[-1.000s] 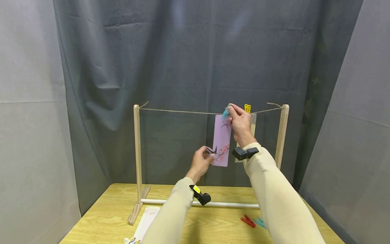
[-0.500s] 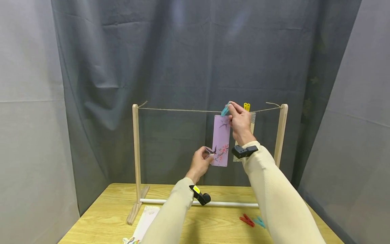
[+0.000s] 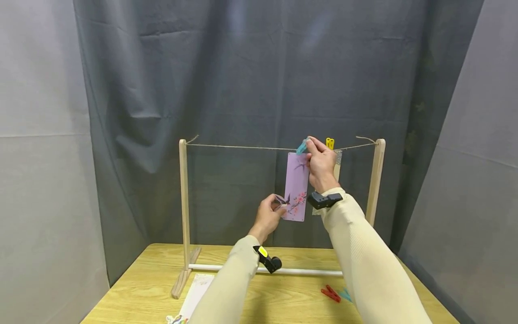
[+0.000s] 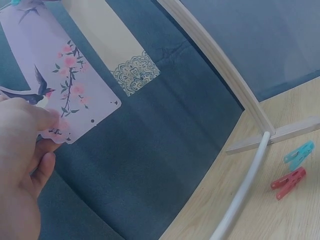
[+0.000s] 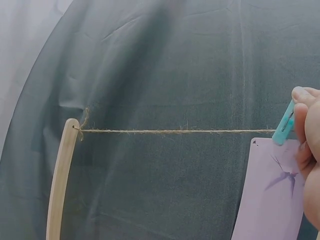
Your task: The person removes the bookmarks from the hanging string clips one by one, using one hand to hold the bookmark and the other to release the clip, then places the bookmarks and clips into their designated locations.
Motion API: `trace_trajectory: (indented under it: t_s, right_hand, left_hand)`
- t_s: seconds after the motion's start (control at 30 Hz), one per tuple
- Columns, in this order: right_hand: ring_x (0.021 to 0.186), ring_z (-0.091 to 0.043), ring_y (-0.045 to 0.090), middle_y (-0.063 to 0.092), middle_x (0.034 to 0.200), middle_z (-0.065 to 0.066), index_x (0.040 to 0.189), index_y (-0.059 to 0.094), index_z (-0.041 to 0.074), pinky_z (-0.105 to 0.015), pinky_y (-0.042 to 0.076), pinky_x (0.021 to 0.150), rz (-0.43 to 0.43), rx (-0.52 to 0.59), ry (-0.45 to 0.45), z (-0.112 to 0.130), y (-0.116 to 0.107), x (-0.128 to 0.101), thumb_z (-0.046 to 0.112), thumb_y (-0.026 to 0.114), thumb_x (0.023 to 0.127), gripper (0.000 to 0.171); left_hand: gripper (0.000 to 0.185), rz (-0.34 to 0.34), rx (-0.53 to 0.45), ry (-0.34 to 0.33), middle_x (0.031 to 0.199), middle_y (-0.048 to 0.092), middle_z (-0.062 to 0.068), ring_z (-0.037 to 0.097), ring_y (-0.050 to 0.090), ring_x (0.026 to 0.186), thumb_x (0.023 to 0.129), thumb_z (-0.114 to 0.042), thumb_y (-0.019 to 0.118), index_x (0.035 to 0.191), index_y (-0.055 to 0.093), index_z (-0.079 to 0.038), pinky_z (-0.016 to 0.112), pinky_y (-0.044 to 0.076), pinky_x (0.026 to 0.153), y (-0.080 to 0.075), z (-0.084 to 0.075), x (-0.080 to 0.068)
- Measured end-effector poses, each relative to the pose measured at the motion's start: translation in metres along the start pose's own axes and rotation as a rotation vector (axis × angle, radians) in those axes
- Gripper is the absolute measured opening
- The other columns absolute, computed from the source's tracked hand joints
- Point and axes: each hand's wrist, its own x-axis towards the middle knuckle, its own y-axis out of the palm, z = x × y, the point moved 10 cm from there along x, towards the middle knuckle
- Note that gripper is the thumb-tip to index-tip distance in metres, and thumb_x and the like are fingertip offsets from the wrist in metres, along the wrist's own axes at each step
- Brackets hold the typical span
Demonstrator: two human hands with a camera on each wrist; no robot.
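A lilac bookmark (image 3: 296, 180) with swallows and pink blossoms hangs upright at the twine (image 5: 180, 131). My left hand (image 3: 268, 215) pinches its lower left edge, at the printed swallow, between thumb and fingers. At the top edge, my right hand (image 3: 322, 164) pinches a turquoise clothespin (image 5: 284, 126) by its handle end; the clothespin's tip overlaps the twine and the bookmark's top. Just right of it, partly behind the right hand, hangs a cream bookmark (image 4: 107, 37) with a blue lace-pattern end, under a yellow clothespin (image 3: 330, 143).
A wooden frame's left post (image 3: 184, 198) and right post (image 3: 376, 180) carry the twine, with a white bar (image 3: 299, 272) low between them. On the table (image 3: 133, 288) lie a red clothespin (image 3: 331, 293), another turquoise clothespin (image 4: 299, 154) and a whitish bookmark (image 3: 196, 294).
The right hand tilts the turquoise clothespin slightly at the bookmark's top. The left hand keeps its pinch on the lower edge, and the bookmark stays at nearly the same place.
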Motion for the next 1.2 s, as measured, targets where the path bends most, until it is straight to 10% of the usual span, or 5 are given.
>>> trace_trajectory:
  t_s: [0.8,1.2]
  right_hand:
    - [0.049,0.000,0.050,0.063,0.137,-0.017,0.126,0.074,0.009,-0.015,0.037,0.042,-0.055,0.147,0.019,0.009,-0.021,0.001,0.014,0.070,0.100,0.026]
    - [0.052,-0.002,0.056,0.070,0.124,-0.006,0.129,0.074,0.014,-0.016,0.040,0.047,-0.002,0.111,0.034,0.006,-0.017,-0.005,0.020,0.071,0.100,0.030]
  left_hand:
    - [0.021,0.017,-0.050,0.043,0.111,0.069,0.033,0.046,0.068,0.106,0.091,0.022,0.060,0.110,0.060,0.014,0.058,0.055,0.089,0.014,-0.004,0.003]
    - [0.021,0.012,-0.014,0.029,0.105,0.074,0.019,0.028,0.072,0.099,0.090,0.015,0.067,0.106,0.065,0.002,0.037,0.059,0.082,0.000,-0.003,-0.002]
